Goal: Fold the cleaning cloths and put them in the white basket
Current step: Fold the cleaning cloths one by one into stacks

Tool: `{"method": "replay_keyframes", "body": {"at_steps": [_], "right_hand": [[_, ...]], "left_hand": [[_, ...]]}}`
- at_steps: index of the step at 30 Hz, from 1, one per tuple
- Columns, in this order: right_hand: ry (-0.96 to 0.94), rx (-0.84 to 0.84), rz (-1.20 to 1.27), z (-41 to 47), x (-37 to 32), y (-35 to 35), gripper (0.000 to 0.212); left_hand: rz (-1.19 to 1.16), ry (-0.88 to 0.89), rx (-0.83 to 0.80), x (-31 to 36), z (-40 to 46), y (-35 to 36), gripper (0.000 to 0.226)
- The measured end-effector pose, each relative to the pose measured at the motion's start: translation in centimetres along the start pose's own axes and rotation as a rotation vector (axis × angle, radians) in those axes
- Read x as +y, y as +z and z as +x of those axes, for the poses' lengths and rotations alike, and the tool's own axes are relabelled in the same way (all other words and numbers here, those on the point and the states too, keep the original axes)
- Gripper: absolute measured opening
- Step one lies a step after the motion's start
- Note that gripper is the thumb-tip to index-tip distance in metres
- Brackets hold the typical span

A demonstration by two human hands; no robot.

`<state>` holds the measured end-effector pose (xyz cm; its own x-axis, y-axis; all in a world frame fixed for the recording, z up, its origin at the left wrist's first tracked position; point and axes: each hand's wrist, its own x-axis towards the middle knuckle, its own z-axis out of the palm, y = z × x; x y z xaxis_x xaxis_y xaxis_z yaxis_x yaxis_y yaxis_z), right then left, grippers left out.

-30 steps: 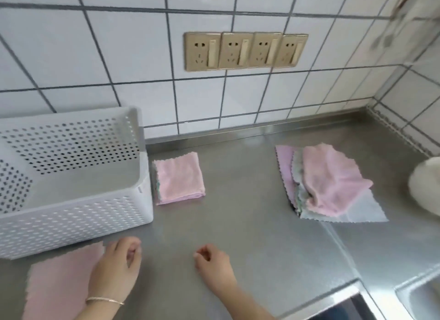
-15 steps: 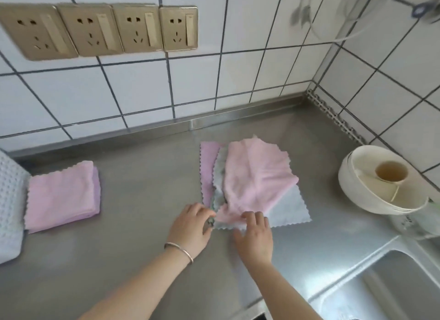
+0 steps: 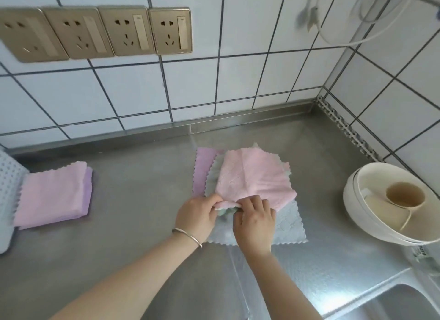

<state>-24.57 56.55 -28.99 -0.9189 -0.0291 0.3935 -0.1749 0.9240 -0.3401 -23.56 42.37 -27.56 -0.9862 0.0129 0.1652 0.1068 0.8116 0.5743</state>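
Observation:
A heap of unfolded cloths lies on the steel counter: a crumpled pink cloth (image 3: 254, 176) on top, a grey cloth (image 3: 289, 226) under it and a purple one (image 3: 202, 169) at the left. My left hand (image 3: 197, 215) and my right hand (image 3: 254, 222) both pinch the near edge of the pink cloth, side by side. A folded stack of pink and purple cloths (image 3: 52, 196) rests at the left, beside the white basket (image 3: 9, 188), of which only a perforated corner shows.
White bowls with a small cup inside (image 3: 390, 205) stand at the right near the tiled wall. A sink (image 3: 400, 303) opens at the bottom right. Gold wall sockets (image 3: 95, 31) sit above the counter.
The view swung right from the basket to the cloth heap. Both hands moved from the near counter to the heap and took hold of the pink cloth's near edge.

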Motion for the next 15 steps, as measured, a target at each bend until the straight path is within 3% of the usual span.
{"method": "replay_keyframes", "body": {"at_steps": [6,10,15], "right_hand": [[-0.056,0.074,-0.113,5.1,0.0,-3.1,0.022],[-0.133,0.139,-0.065,7.1,-2.3,-5.9,0.027],[-0.136,0.009,-0.011,7.4,-6.5,-7.6,0.014]], "left_hand": [[0.015,0.02,0.088,2.1,2.1,-8.1,0.03],[0.006,0.001,0.129,0.7,1.3,-14.7,0.017],[0.026,-0.039,0.203,-3.5,-2.5,-22.8,0.021]]}}
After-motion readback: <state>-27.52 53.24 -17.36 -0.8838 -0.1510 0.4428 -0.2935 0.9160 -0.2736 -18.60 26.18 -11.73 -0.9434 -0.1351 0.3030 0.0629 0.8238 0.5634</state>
